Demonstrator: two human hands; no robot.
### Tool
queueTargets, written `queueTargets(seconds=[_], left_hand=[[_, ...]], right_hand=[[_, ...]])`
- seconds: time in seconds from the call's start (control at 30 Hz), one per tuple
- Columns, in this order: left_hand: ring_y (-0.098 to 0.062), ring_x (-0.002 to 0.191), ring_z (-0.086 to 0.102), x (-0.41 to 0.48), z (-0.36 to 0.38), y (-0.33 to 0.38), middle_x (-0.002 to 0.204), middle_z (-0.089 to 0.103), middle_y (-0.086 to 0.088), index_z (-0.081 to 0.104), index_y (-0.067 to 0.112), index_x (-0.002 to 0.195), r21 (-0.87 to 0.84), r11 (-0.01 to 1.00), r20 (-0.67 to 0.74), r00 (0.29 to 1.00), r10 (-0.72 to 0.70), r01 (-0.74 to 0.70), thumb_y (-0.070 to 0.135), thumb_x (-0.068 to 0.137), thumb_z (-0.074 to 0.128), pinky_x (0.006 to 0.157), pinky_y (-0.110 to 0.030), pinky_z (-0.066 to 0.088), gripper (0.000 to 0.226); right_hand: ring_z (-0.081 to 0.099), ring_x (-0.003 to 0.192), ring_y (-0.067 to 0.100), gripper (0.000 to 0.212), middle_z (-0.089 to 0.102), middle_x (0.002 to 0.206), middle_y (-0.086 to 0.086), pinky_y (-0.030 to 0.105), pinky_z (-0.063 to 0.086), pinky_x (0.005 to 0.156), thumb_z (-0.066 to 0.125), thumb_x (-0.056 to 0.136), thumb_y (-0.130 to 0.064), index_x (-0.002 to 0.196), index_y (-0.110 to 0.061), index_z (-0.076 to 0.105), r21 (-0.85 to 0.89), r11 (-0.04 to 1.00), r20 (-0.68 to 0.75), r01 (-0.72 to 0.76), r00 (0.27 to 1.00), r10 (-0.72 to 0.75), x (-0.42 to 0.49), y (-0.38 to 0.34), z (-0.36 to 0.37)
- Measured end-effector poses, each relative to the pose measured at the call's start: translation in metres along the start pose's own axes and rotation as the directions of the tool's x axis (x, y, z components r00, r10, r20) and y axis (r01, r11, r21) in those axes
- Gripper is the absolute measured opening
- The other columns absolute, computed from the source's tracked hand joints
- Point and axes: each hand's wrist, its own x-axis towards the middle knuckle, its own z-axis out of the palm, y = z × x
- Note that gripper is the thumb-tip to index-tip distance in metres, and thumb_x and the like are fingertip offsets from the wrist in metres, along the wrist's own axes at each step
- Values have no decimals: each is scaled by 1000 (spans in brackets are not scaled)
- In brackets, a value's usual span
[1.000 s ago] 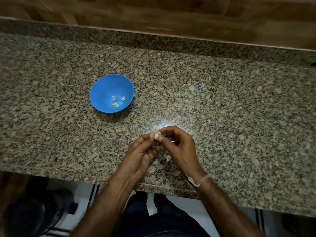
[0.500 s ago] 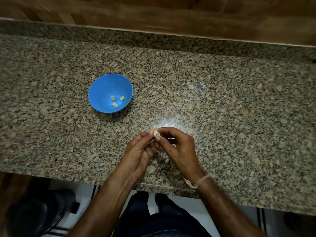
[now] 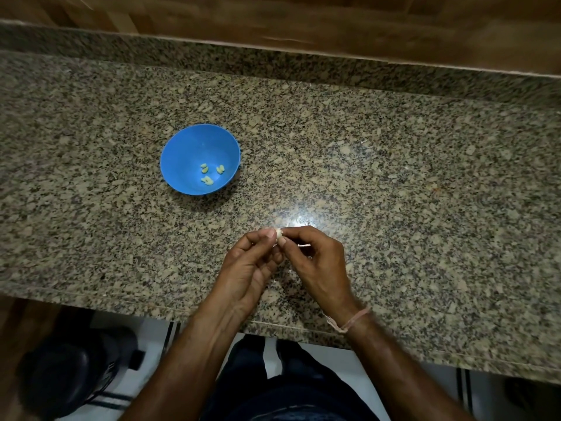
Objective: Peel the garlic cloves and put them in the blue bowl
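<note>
A small pale garlic clove (image 3: 278, 233) is pinched between the fingertips of both hands, just above the granite counter near its front edge. My left hand (image 3: 247, 268) holds it from the left with thumb and forefinger. My right hand (image 3: 318, 262) pinches it from the right, fingers curled; a thin pale strip of skin (image 3: 304, 245) shows by its fingers. The blue bowl (image 3: 182, 153) stands up and to the left of the hands, with several peeled cloves (image 3: 209, 173) lying in its bottom.
The speckled granite counter (image 3: 425, 192) runs wide to both sides, with a raised granite lip and a wooden wall (image 3: 303, 19) behind. The counter's front edge lies just under my wrists. A dark round object (image 3: 69, 375) sits on the floor at lower left.
Both hands stay together on the clove at nearly the same spot. The fingers have shifted slightly around it, and less of the clove shows than a second ago.
</note>
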Motion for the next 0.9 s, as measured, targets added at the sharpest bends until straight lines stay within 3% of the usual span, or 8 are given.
queueTargets(seconds=[0.27,0.37,0.5,0.57,0.63,0.77,0.83,0.9], left_hand=[[-16,88,72,-1,-2,-1,99,77,-13,74,5,108,232,961,-21,987,159,-150,18,78,80,75,-24,60,33],[-20,93,75,0,-2,-3,103,78,-15,75,3,110,330,923,-44,973,226,-199,12,84,79,76,-22,58,28],[-23,99,76,2,-3,-8,104,79,-15,75,3,108,391,896,-48,968,247,-209,6,89,76,79,-24,59,20],[-21,97,76,2,-4,-9,104,79,-12,76,4,106,369,911,-70,972,224,-184,7,88,76,77,-24,59,18],[-20,94,75,2,-4,-9,105,79,-12,76,6,104,317,936,-87,979,186,-150,12,84,79,77,-24,59,22],[-12,88,75,4,-4,-8,100,80,-1,72,7,98,253,966,-55,996,73,-56,13,76,79,72,-21,59,23],[-10,83,74,6,-7,-8,99,78,-2,71,9,96,237,971,-42,999,9,1,11,78,77,71,-22,60,18],[-10,78,74,8,-11,-8,95,77,-6,72,8,97,237,971,-44,999,-16,26,13,75,77,69,-22,60,24]], right_hand=[[73,84,6,18,77,94,-4,31,62,75,72,99,-23,112,-11,78,-149,982,69,119,992,-109,3,-3,-3],[71,80,5,16,75,92,-3,25,60,72,70,101,-23,109,-11,77,-214,966,68,144,989,-132,1,-3,-1],[67,75,8,15,72,87,-4,30,58,67,68,102,-24,105,-11,76,-278,950,58,140,990,-129,0,1,1],[69,76,10,16,73,86,-4,33,59,68,68,102,-25,104,-12,77,-216,971,64,102,994,-91,0,4,0],[73,83,12,14,77,91,-3,34,62,75,70,101,-23,106,-13,78,-43,999,63,-25,998,28,-1,9,0],[75,100,25,12,78,104,8,39,63,88,73,97,-12,108,-6,76,315,910,102,-269,963,249,-5,24,2],[74,101,27,10,78,105,9,38,62,88,73,97,-9,106,-6,76,341,898,100,-279,960,260,-5,28,3],[74,101,22,8,78,103,4,41,62,91,74,96,-11,104,-9,76,263,932,90,-250,968,234,-4,31,4]])
